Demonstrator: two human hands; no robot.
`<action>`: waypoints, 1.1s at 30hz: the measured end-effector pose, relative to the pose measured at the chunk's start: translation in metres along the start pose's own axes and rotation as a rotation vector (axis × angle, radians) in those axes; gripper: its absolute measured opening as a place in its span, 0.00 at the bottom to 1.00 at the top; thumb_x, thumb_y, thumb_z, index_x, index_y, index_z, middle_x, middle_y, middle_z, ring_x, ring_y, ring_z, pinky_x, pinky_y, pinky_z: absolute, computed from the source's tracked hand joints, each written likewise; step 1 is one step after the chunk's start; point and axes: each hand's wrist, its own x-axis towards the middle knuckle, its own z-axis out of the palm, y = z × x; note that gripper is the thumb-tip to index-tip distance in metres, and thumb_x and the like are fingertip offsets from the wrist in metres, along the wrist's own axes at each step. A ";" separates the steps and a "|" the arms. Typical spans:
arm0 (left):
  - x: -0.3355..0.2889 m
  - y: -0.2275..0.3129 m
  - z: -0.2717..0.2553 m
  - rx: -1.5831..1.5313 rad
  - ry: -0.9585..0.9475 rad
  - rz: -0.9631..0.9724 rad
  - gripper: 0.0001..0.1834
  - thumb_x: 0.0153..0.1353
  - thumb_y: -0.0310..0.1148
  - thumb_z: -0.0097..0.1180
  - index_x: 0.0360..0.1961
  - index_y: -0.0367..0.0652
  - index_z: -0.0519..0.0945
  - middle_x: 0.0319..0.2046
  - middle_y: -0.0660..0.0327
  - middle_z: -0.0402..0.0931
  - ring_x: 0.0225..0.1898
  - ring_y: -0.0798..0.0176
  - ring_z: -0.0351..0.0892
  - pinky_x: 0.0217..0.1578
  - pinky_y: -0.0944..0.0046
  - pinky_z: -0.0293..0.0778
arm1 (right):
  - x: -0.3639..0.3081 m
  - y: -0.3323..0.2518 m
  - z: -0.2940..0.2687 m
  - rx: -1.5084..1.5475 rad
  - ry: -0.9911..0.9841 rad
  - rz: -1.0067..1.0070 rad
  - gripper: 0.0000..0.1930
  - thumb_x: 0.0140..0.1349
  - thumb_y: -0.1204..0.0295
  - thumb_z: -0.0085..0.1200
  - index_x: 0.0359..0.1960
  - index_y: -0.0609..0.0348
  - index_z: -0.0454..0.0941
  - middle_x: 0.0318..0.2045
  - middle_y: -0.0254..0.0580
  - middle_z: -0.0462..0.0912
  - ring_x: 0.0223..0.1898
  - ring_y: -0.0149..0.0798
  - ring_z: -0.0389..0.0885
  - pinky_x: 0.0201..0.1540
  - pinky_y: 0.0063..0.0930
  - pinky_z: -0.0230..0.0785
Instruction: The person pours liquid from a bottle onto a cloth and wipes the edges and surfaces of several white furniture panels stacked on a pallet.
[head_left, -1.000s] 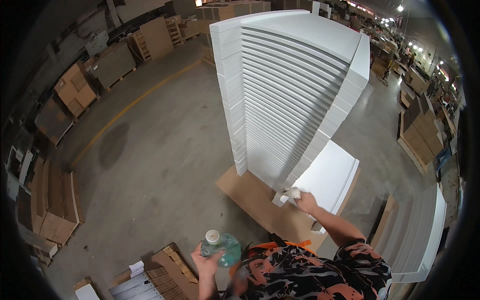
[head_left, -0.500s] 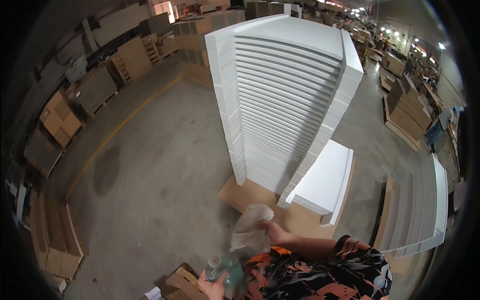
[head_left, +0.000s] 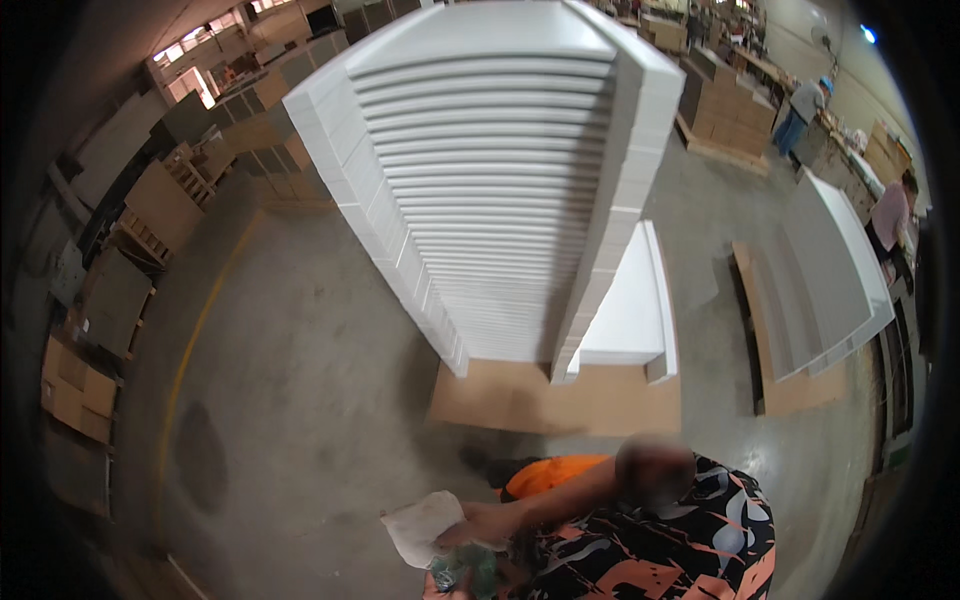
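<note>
Low in the view, my right hand [head_left: 483,524] grips a whitish cloth [head_left: 418,528], which hangs out to the left of the fingers. Just below it, a green see-through bottle [head_left: 482,572] is held in my left hand [head_left: 444,592], most of which lies under the lower edge. Cloth and right hand cover the bottle's top, so I cannot tell whether they touch it. Ahead rises a tall stack of white panels [head_left: 490,150] with ridged layers, standing on a brown board [head_left: 510,392].
A lower white stack [head_left: 625,300] stands right of the tall one. Farther right, more white panels [head_left: 825,275] rest on a pallet. Cardboard boxes [head_left: 78,388] line the left beyond a yellow floor line [head_left: 197,340]. Two people [head_left: 800,110] are at the far right.
My right hand has brought the cloth down and left, over the bottle in my left hand. The view has turned, and the tall stack now appears nearer and farther left.
</note>
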 end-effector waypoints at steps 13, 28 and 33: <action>0.158 0.123 -0.032 0.008 0.117 -0.296 0.14 0.64 0.26 0.54 0.50 0.32 0.78 0.40 0.55 0.79 0.41 0.62 0.77 0.43 0.62 0.73 | 0.170 -0.094 -0.010 -0.209 -0.144 0.016 0.24 0.62 0.62 0.59 0.54 0.66 0.72 0.47 0.38 0.80 0.48 0.30 0.76 0.51 0.28 0.68; 0.333 0.123 -0.090 0.450 -0.427 -0.042 0.19 0.40 0.24 0.70 0.37 0.33 0.82 0.32 0.60 0.82 0.34 0.69 0.77 0.37 0.66 0.74 | 0.197 -0.115 0.013 -0.191 0.371 -0.728 0.26 0.59 0.76 0.63 0.59 0.61 0.69 0.49 0.33 0.78 0.52 0.27 0.72 0.56 0.27 0.65; 0.347 0.116 -0.127 0.321 -0.385 0.019 0.18 0.40 0.25 0.72 0.35 0.33 0.81 0.30 0.59 0.82 0.31 0.69 0.77 0.34 0.65 0.75 | 0.242 -0.110 0.036 -0.244 0.475 -0.691 0.20 0.57 0.71 0.66 0.50 0.62 0.76 0.42 0.34 0.81 0.46 0.27 0.76 0.51 0.26 0.69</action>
